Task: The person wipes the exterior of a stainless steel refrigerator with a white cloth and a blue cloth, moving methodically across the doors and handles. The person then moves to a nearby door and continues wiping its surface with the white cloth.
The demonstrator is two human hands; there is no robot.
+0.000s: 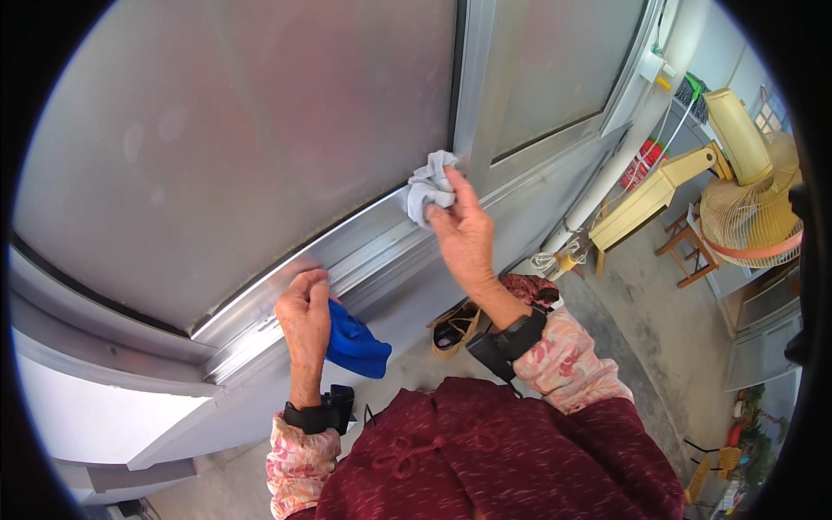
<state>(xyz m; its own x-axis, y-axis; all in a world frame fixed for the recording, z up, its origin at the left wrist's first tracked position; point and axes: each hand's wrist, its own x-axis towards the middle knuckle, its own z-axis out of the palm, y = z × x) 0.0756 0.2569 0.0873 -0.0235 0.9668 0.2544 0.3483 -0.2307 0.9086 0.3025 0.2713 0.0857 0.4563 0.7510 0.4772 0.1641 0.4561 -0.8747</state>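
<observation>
Crumpled pale grey cloth (pixel 429 188) is pinched between the thumb and fingers of my right hand (pixel 467 237). It lies against the lower corner of a metal window frame (pixel 481 130), beside the upright bar. My left hand (pixel 304 318) is at the metal sill track (pixel 364 250), further left and lower, with its fingers curled. A blue cloth (pixel 354 341) hangs down from that hand, on its right side. Above both hands stands a frosted glass pane (pixel 260 143) with some pale smudges. Each wrist wears a black strap with a small device.
Below the sill, a bag (pixel 455 330) stands near a red patterned cloth (pixel 530 289). A white pipe (pixel 604 179) runs down the wall, with a coiled white cable (pixel 559 260) at its foot. On the right are a yellow fan (pixel 751 208), a wooden stool (pixel 689 250) and a mop (pixel 694 94).
</observation>
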